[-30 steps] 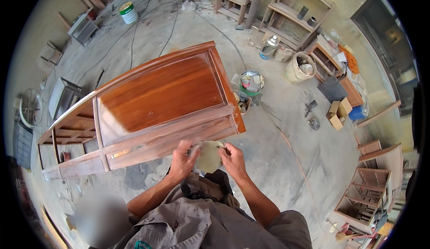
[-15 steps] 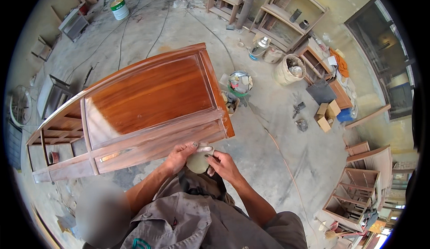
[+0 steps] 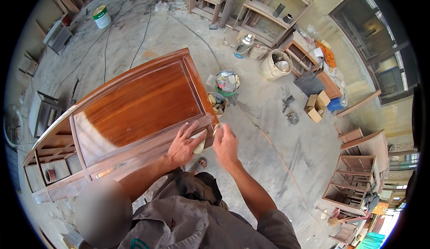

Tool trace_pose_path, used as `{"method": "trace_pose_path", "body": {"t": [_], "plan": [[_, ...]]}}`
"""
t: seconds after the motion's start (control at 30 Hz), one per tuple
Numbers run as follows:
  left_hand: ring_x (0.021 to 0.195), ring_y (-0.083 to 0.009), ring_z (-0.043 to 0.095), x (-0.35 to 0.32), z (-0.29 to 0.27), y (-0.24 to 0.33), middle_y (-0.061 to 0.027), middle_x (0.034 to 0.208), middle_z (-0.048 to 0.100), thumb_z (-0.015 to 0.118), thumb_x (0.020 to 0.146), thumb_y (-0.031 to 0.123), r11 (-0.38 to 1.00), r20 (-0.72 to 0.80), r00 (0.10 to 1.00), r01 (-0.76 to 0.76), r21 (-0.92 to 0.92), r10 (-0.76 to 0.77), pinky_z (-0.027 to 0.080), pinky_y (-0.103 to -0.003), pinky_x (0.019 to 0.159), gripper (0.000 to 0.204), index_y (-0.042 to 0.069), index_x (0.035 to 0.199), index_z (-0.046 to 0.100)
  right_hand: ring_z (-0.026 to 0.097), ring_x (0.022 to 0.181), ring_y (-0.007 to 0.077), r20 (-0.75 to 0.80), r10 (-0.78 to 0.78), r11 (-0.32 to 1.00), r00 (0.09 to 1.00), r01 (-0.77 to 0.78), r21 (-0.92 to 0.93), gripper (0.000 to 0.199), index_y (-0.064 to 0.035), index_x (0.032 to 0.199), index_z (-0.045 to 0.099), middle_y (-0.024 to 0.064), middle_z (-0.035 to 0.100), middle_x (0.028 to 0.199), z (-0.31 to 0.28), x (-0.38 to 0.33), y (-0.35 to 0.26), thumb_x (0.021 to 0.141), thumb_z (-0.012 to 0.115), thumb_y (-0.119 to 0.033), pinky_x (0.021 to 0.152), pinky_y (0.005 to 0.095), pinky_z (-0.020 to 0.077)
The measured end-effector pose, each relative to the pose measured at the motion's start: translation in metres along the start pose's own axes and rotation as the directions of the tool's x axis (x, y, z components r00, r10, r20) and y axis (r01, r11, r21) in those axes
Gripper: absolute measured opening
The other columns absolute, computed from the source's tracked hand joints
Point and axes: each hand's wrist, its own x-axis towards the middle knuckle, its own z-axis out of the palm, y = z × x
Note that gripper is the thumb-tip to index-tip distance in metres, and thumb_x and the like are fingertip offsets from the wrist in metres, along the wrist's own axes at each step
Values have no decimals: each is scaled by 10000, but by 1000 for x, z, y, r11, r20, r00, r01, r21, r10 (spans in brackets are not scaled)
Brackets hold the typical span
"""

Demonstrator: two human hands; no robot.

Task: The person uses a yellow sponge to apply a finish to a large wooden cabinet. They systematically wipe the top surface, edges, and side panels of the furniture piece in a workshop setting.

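Observation:
A wooden furniture piece (image 3: 148,101) with a glossy reddish-brown panel stands before me, its frame dull and whitish. My left hand (image 3: 181,146) rests on its lower rail near the right corner, fingers spread. A pale round sandpaper disc (image 3: 199,143) is held against that hand, partly hidden by the fingers. My right hand (image 3: 225,145) is closed beside the right end of the wood, its fingers pinching a small pale piece (image 3: 217,127) that looks like sandpaper. Most of that piece is covered by the fingers.
Tubs of scraps (image 3: 227,84) stand just beyond the furniture's right end. A white bucket (image 3: 274,65), an open cardboard box (image 3: 316,105) and a wooden cabinet (image 3: 351,181) stand to the right. Cables and a hose (image 3: 282,159) cross the concrete floor.
My hands held the disc together near my waist; now they are apart and farther forward. The left has come onto the rail with the disc, the right to the furniture's end.

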Motion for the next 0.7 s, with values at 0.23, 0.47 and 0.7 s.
{"method": "trace_pose_path", "body": {"t": [0.23,0.47,0.7], "plan": [[1639,-361,219,5,-2,-16,-109,1275,767,721,836,192,995,147,988,-62,84,49,105,-634,1335,883,82,1652,399,516,1374,488,-202,96,992,975,-109,-55,535,73,1542,391,324,513,1517,58,49,42,1063,506,-136,1180,522,406],[1622,-373,255,9,6,-15,-147,1190,786,707,866,152,999,36,999,-24,28,23,104,-644,1338,783,79,1608,470,510,1398,514,21,339,940,941,-338,-53,523,103,1499,433,401,494,1509,68,73,80,1116,386,-251,1180,521,418],[1610,-345,285,3,-4,-5,-116,1174,792,673,889,172,998,67,998,-6,63,2,105,-624,1346,736,79,1596,488,595,1296,537,-3,534,842,846,-531,92,580,81,1515,424,414,603,1379,48,67,51,1122,383,-343,1105,547,471]]}}
